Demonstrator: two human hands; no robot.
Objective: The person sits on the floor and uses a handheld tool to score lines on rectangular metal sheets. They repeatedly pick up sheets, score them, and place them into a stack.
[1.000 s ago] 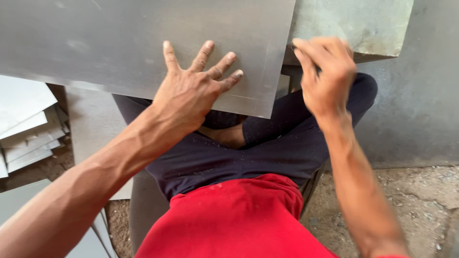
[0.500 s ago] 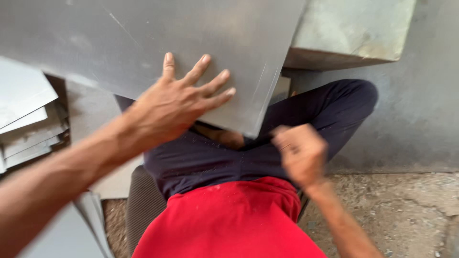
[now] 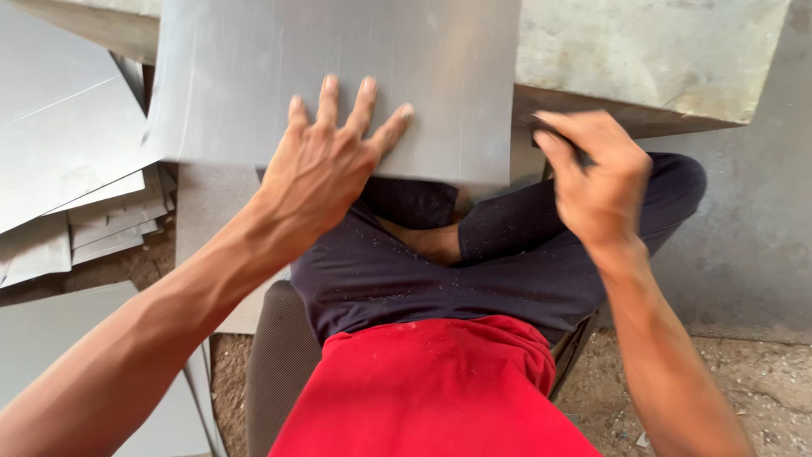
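A grey metal sheet (image 3: 338,76) lies flat across a stone block (image 3: 660,59), its near edge jutting out over the lap of a seated person. The left hand (image 3: 326,169) presses down on that overhanging part, palm flat and fingers spread wide, gripping nothing; the weight of the arm looks meant to keep the sheet from sliding or tipping off the block. The right hand (image 3: 596,173) is at the sheet's right edge, fingers curled together around something small and dark; what it is cannot be told, nor whether it touches the edge. The hand's place suggests work along that side while the other hand steadies the piece.

The person sits cross-legged in dark trousers (image 3: 440,271) flecked with pale dust, a red shirt (image 3: 431,389) below, on a low brown seat (image 3: 275,364), so that the block serves as a bench at lap height. To the left more grey sheets (image 3: 59,152) are stacked loosely, fanned at the edges and within reach of the left arm. Further sheets (image 3: 51,330) lie on the ground beside the seat. The ground (image 3: 744,381) at the right is bare, gritty earth against a grey wall (image 3: 761,237).
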